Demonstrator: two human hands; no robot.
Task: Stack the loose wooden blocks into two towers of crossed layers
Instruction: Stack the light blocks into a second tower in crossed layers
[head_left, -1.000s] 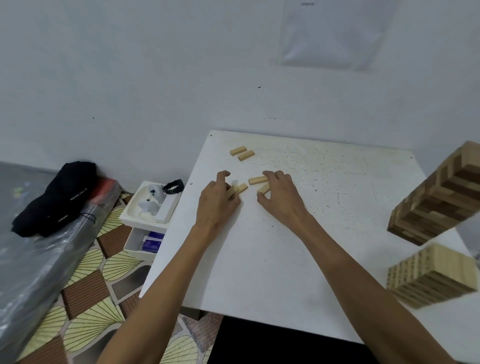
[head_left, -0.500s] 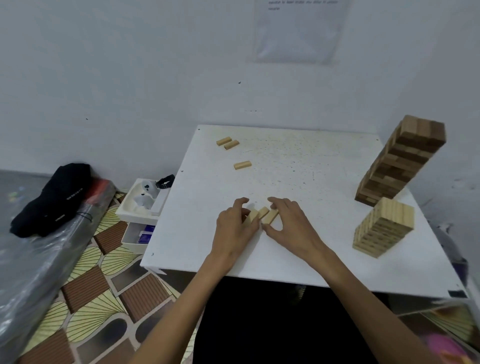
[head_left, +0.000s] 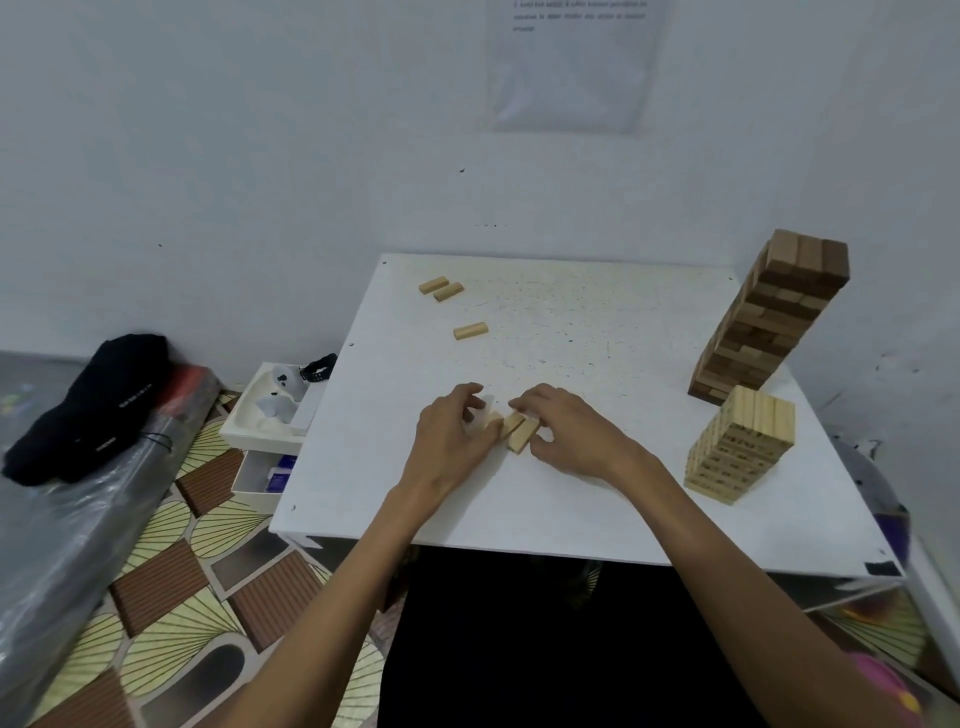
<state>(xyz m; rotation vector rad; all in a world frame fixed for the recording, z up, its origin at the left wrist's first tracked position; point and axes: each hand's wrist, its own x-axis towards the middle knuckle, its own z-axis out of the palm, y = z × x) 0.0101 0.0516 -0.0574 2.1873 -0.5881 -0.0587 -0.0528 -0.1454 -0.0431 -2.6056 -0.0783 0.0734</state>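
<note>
Fingers (head_left: 543, 399) of the left hand (head_left: 449, 441) and right hand (head_left: 582, 436) curl inward, pinching the wooden blocks (head_left: 514, 430) side by side at mid-table, long axes roughly away from the person, the short tower (head_left: 743, 444) rightward, nearer the right hand.

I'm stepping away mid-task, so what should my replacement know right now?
Hands: left hand and right hand pinch the gathered blocks from either side, mid-way across the table.
Loose: a pair of blocks and a single block lie far left.
Done: tall tower and short tower stand at the right.
Left: stack the gathered blocks, then the three loose ones.
</note>
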